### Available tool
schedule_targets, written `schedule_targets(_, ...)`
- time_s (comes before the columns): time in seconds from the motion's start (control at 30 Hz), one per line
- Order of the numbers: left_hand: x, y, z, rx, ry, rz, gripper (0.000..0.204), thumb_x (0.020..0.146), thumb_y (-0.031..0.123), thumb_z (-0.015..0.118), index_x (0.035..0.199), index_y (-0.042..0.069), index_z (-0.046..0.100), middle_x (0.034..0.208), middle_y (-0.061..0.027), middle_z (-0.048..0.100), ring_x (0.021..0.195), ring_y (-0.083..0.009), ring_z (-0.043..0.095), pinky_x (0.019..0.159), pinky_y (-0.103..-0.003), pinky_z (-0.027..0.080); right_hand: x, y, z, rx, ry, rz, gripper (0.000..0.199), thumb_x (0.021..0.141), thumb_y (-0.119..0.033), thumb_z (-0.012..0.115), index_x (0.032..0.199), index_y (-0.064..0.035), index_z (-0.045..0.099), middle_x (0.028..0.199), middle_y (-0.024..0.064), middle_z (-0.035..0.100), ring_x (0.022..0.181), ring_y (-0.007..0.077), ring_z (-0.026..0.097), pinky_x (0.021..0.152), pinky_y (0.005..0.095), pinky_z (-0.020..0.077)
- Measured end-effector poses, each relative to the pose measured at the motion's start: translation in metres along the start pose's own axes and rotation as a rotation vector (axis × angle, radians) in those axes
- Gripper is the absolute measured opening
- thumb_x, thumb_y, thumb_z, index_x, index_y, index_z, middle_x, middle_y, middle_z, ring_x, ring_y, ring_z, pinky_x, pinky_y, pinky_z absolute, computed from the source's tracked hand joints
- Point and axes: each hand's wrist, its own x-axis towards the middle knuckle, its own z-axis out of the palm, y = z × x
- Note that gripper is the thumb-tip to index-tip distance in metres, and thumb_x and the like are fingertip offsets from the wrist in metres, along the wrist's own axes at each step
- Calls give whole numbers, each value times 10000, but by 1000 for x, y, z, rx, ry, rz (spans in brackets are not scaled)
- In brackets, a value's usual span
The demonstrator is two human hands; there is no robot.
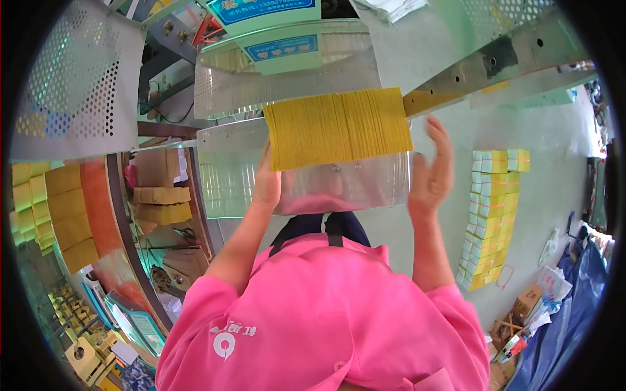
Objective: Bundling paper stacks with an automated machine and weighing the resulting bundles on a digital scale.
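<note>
Shiny metal machine parts fill the top of the view, with a pale green floor (pixel 554 195) on the right side.

At about 11 o'clock from the middle, the left hand (pixel 267 182) is pressed against the left end of a thick stack of yellow paper sheets (pixel 339 127). Its fingers go behind the stack, so I cannot tell if they are together or apart. At about 2 o'clock, the right hand (pixel 430 173) is held up flat just beside the right end of the stack. Its fingers (pixel 445 140) are straight, close together and not holding anything; a small gap shows between the palm and the paper.

The stack stands on its edge on a shiny metal tray (pixel 345 186) of the machine, right at 12 o'clock.

Both arms come out of a bright pink shirt (pixel 326 313) at 6 o'clock.

At 3 o'clock, small yellow and pale green packs (pixel 492 215) lie in rows on the floor. At 9 o'clock, tan paper bundles (pixel 68 215) are piled up.
</note>
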Motion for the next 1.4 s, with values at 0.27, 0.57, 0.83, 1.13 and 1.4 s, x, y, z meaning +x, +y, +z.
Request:
schedule_targets(0.27, 14, 12, 18, -228, 190, 204, 445, 948, 26, 541, 1380, -12, 441, 1398, -157, 481, 1273, -302, 487, 1037, -365, 406, -39, 66, 17, 369, -161, 539, 477, 835, -99, 670, 1273, 15, 520, 1216, 116, 568, 1175, 230, 528, 1036, 350, 384)
schedule_targets(0.57, 0, 95, -50, -495, -52, -479, 691, 1019, 591, 198, 1415, 83, 449, 1343, -63, 526, 1261, -180, 470, 1023, -337, 393, 18, 2, 16, -142, -303, 523, 427, 859, -376, 703, 1039, 2, 620, 916, 174, 648, 836, 345, 622, 740, 409, 485)
schedule_targets(0.83, -26, 54, -56, -312, -115, -695, 824, 959, 706, 197, 1423, 74, 448, 1395, -76, 505, 1274, -194, 468, 986, -386, 411, -15, 38, 22, -80, -488, 644, 402, 940, -370, 594, 1086, 1, 647, 858, 166, 670, 727, 259, 643, 650, 375, 491)
schedule_targets(1.13, -32, 14, -49, -404, 68, -608, 726, 997, 624, 267, 1394, 56, 481, 1353, -82, 541, 1227, -193, 503, 970, -386, 420, -35, 74, 23, 471, -335, 958, 321, 978, -268, 558, 1127, -7, 669, 940, 12, 669, 875, 108, 596, 780, 261, 480)
schedule_targets(1.4, -38, 14, -3, -985, 215, -549, 583, 1024, 509, 361, 1362, 51, 485, 1310, -63, 555, 1203, -188, 520, 1024, -357, 409, -73, 78, 56, 908, -75, 854, 313, 1022, -201, 458, 1268, -24, 539, 1305, 68, 533, 1177, 146, 506, 1010, 297, 399)
